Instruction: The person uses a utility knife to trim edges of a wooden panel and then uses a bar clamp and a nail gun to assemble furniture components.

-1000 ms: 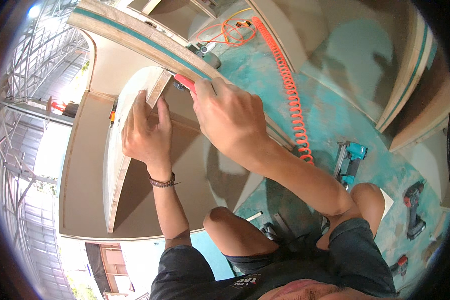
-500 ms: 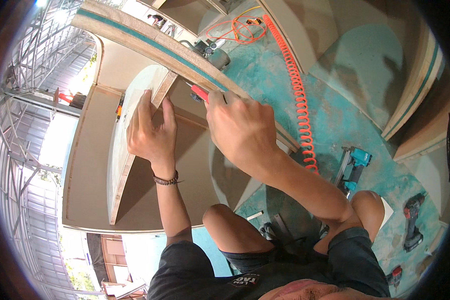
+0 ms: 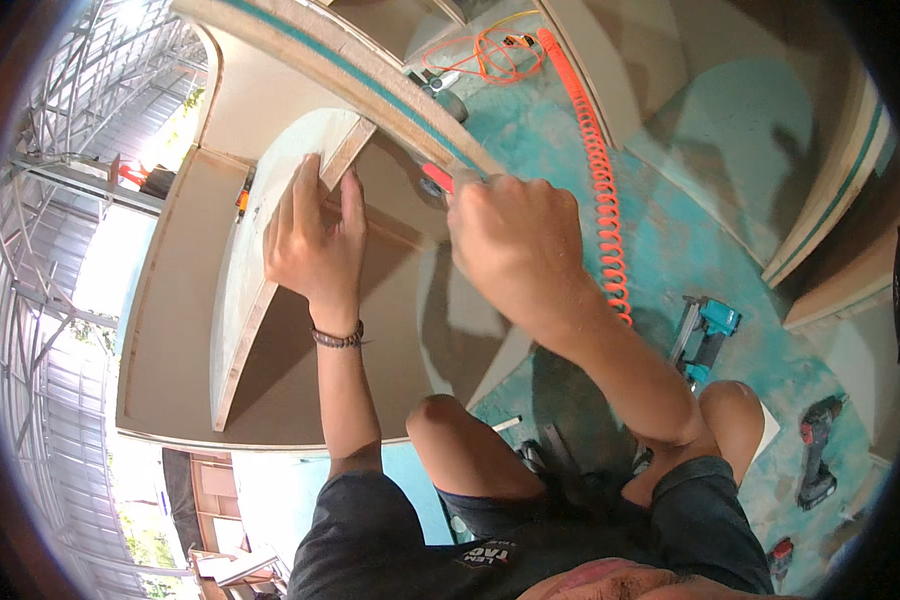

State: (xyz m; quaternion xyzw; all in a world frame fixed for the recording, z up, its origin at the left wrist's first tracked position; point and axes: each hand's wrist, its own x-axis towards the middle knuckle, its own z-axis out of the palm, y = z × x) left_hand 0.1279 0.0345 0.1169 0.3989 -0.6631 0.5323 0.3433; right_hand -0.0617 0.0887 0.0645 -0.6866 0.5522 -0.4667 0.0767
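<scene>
My left hand (image 3: 312,240) straddles the front edge of a pale curved shelf board (image 3: 250,240), fingers on its face and thumb at the edge. To the right, my right hand (image 3: 520,240) is closed round a slim red-handled tool (image 3: 437,180). Most of its handle lies inside the fist, and its exact kind cannot be made out. The tool points toward the cabinet's inside, just below a thick layered panel edge (image 3: 370,75) with a teal stripe. The shelf sits within a curved wooden cabinet (image 3: 170,330).
An orange coiled air hose (image 3: 605,210) runs along the teal-stained floor. On the right lie a teal nail gun (image 3: 708,335) and a black-and-red cordless drill (image 3: 818,450). An orange tool (image 3: 243,200) rests against the cabinet's far left. More curved panels (image 3: 840,190) stand at right.
My right hand has moved right and slightly down with the red-handled tool, away from the shelf's end. My left hand stays on the shelf edge while the view shifts a little.
</scene>
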